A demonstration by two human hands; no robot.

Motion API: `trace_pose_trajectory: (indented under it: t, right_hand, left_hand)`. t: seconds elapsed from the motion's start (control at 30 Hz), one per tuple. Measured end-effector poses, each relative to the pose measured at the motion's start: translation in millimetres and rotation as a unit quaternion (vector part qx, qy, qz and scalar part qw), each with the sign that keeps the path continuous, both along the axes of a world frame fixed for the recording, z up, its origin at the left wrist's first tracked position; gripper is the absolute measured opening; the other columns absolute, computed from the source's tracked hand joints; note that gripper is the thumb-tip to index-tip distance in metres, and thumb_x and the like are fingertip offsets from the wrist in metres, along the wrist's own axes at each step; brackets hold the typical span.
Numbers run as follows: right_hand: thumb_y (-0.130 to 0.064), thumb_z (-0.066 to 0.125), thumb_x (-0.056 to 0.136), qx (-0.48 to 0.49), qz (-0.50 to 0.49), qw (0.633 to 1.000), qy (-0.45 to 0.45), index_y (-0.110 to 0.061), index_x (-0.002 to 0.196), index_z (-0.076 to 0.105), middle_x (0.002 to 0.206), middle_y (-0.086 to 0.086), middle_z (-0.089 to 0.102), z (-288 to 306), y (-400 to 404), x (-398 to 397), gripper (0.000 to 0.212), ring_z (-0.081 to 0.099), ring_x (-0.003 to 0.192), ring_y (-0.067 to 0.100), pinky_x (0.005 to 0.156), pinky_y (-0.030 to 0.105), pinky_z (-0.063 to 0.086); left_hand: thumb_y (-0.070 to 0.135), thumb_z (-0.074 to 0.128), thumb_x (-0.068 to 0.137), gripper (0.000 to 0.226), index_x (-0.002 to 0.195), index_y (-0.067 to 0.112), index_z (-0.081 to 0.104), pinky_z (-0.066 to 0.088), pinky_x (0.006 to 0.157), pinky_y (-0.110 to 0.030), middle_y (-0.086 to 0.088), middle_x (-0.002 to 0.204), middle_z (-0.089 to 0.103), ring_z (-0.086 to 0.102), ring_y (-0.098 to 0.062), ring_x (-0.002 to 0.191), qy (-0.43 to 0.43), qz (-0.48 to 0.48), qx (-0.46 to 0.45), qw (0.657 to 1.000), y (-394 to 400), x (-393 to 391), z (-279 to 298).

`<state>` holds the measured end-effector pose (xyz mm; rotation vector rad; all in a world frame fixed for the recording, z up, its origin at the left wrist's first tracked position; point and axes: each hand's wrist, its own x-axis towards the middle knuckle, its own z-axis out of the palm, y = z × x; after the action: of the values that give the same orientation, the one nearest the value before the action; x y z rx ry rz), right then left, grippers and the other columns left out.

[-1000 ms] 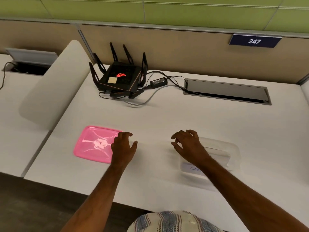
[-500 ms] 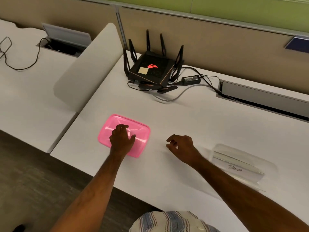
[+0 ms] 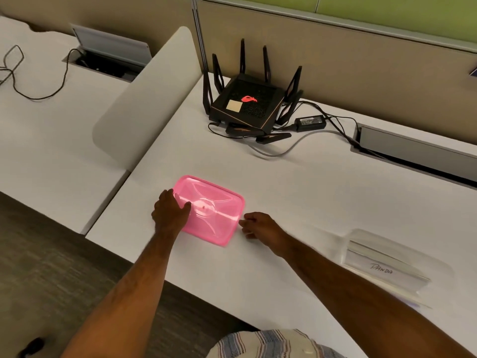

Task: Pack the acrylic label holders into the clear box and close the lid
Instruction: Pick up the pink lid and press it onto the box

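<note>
A white bench (image 3: 309,197) is filling most of the frame, running from lower centre to the right edge. A second white surface (image 3: 46,140) is lying at the upper left, set off by a pale rounded divider panel (image 3: 144,99). Tan partition walls (image 3: 361,63) are standing behind, with a green band along the top right. Grey carpet (image 3: 51,275) is showing at the lower left.

At upper centre, a black router (image 3: 245,104) with raised antennas is sitting on the bench, cables trailing right toward a recessed cable tray (image 3: 413,148).

At the lower right, the clear box (image 3: 382,257) is resting open on the bench, with acrylic label holders (image 3: 379,264) inside it, one bearing handwriting.

At centre, the pink lid (image 3: 214,210) is lying flat, well apart from the box. The left hand (image 3: 170,213) is lying on its left edge, fingers spread. The right hand (image 3: 260,224) is sitting just beside its right edge, fingers loosely curled, holding nothing.
</note>
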<state>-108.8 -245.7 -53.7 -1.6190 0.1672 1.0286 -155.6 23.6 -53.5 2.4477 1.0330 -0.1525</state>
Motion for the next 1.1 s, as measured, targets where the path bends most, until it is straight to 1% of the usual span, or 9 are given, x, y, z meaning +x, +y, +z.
trace_pose_trajectory:
  t: [0.13,0.2,0.33,0.43,0.6,0.83,0.93,1.0,1.1]
  right_hand:
    - [-0.022,0.068,0.097,0.025,-0.003,1.0,0.013,-0.003,0.123,0.063,0.101,0.008,0.065,4,5,2,0.033,0.063,0.088,0.017,0.079,0.03,0.057]
    - [-0.02,0.067,0.098,0.032,-0.009,0.999,0.024,-0.004,0.127,0.061,0.106,0.01,0.065,7,6,3,0.034,0.064,0.091,0.018,0.081,0.032,0.057]
    - [-0.015,0.068,0.097,0.051,-0.034,0.996,0.057,-0.005,0.139,0.051,0.113,0.015,0.065,11,7,1,0.047,0.064,0.097,0.024,0.088,0.038,0.056]
    - [-0.013,0.067,0.097,0.057,-0.053,0.995,0.06,-0.005,0.143,0.048,0.117,0.017,0.066,14,5,-1,0.05,0.066,0.097,0.026,0.09,0.04,0.057]
    - [-0.008,0.065,0.096,0.057,-0.092,0.994,0.032,-0.01,0.14,0.051,0.109,0.013,0.068,19,-6,-6,0.046,0.068,0.095,0.026,0.089,0.042,0.06]
    - [-0.001,0.057,0.096,0.065,-0.137,0.987,-0.044,-0.011,0.138,0.056,0.102,0.01,0.067,30,-36,-12,0.043,0.07,0.092,0.021,0.08,0.034,0.063]
    - [-0.001,0.059,0.096,0.076,-0.166,0.981,-0.065,-0.013,0.138,0.056,0.103,0.01,0.066,39,-52,-12,0.044,0.069,0.096,0.021,0.084,0.04,0.063]
    - [-0.003,0.06,0.096,0.078,-0.184,0.977,-0.071,-0.016,0.137,0.057,0.108,0.011,0.066,46,-66,-10,0.043,0.068,0.099,0.02,0.087,0.042,0.063]
    - [-0.009,0.06,0.097,0.082,-0.217,0.97,-0.069,-0.018,0.131,0.061,0.112,0.006,0.07,54,-88,-8,0.035,0.07,0.101,0.02,0.088,0.041,0.062]
  left_hand:
    - [0.037,0.072,0.087,0.07,0.145,0.012,0.042,0.037,0.108,-0.056,-0.014,0.143,0.052,0.049,-0.04,0.131,-0.034,0.014,-0.029,0.999,2,-3,-3]
    - [0.036,0.073,0.087,0.07,0.145,0.013,0.042,0.037,0.108,-0.056,-0.014,0.143,0.052,0.048,-0.039,0.131,-0.042,0.019,-0.037,0.998,2,-4,-4]
    - [0.037,0.072,0.087,0.069,0.145,0.013,0.042,0.037,0.108,-0.056,-0.014,0.142,0.053,0.049,-0.04,0.129,-0.048,0.03,-0.043,0.997,2,-3,-3]
    - [0.042,0.071,0.088,0.073,0.147,0.011,0.04,0.038,0.109,-0.055,-0.015,0.144,0.05,0.047,-0.041,0.131,-0.062,0.044,-0.061,0.995,2,-1,-3]
    - [0.051,0.071,0.087,0.082,0.149,0.008,0.038,0.041,0.109,-0.054,-0.016,0.147,0.047,0.045,-0.04,0.134,-0.1,0.06,-0.106,0.987,-3,4,3]
    - [0.057,0.066,0.088,0.081,0.151,0.016,0.037,0.045,0.105,-0.051,-0.01,0.149,0.043,0.048,-0.034,0.133,-0.17,0.036,-0.131,0.976,-26,19,29]
    - [0.063,0.055,0.093,0.073,0.151,0.022,0.038,0.049,0.097,-0.041,-0.008,0.147,0.04,0.052,-0.027,0.127,-0.208,0.01,-0.148,0.967,-44,26,43]
    - [0.067,0.047,0.094,0.066,0.147,0.028,0.042,0.047,0.09,-0.033,-0.005,0.146,0.039,0.052,-0.018,0.119,-0.234,-0.002,-0.163,0.958,-58,31,53]
    - [0.067,0.04,0.094,0.048,0.131,0.041,0.053,0.042,0.083,-0.016,0.007,0.133,0.044,0.053,-0.011,0.111,-0.281,-0.01,-0.201,0.938,-82,39,69]
